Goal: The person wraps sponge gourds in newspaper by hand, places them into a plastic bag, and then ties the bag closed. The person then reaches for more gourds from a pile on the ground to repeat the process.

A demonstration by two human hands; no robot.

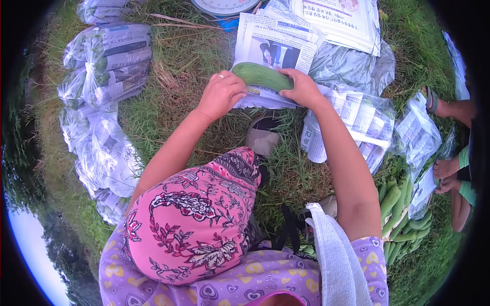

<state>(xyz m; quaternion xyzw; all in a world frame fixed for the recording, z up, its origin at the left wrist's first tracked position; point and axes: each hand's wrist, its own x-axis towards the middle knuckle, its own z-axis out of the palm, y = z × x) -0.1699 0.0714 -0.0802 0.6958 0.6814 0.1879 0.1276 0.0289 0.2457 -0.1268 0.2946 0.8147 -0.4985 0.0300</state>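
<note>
A long, pale-striped green gourd (263, 75) lies crosswise on a stack of printed newspaper sheets (278, 38). My left hand (222, 93), with a ring on one finger, is closed at the gourd's left end. Whether it also pinches the paper's edge is hidden. Around the right end of the gourd, my right hand (302, 89) is closed, with thumb below and fingers above. The front edge of the newspaper shows just under the gourd, between both hands.
Newspaper-wrapped bundles in clear bags (120, 56) line the left. A dial scale (224, 5) stands at the top. More newspapers (339, 23), plastic bags (354, 66) and wrapped bundles (352, 115) lie right. Loose green gourds (395, 206) are heaped lower right, near another person's hands (446, 173).
</note>
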